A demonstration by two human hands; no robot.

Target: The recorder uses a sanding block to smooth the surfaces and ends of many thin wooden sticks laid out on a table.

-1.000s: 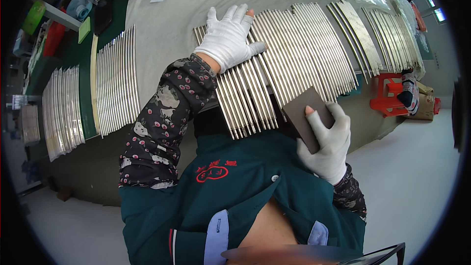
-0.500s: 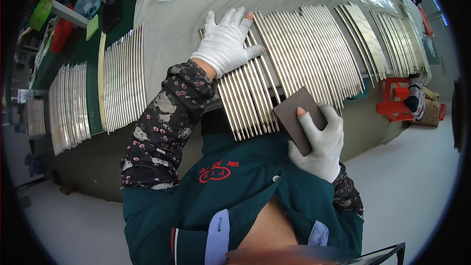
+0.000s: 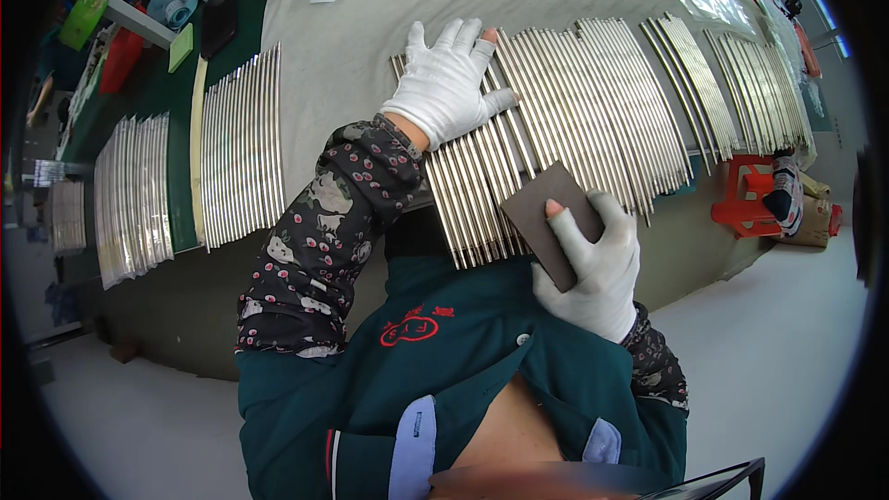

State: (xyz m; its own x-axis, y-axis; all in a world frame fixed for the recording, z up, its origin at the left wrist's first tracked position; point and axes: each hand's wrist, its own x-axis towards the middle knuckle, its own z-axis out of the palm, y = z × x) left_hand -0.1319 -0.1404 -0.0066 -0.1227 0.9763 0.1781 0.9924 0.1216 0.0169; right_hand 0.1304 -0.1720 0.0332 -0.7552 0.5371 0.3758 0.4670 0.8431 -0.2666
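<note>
My left hand [image 3: 446, 83], in a white glove with the thumb and a fingertip bare, lies spread flat across a row of thin shiny metal rods [image 3: 470, 190]. Its fingers point to the far side of the table, and its thumb stretches right toward a larger group of rods [image 3: 593, 106]. A flat dark grey-brown rectangular block [image 3: 548, 227] is gripped in my right hand [image 3: 604, 282], also white-gloved, with the bare thumb tip on its top face. The block's far corner is at the near ends of the rods, just right of the row under my left hand. I cannot tell whether it touches them.
More metal rods [image 3: 243, 148] lie to the left, beside bundles in clear wrapping [image 3: 134, 199]. Further rod groups [image 3: 694, 83] spread to the right along the grey-covered table [image 3: 343, 46]. A red plastic stool [image 3: 744, 194] stands on the floor at the right.
My right hand has shifted a little left with the block, closer to the rods under my left hand. My left hand stays flat on its row. The view has moved slightly.
</note>
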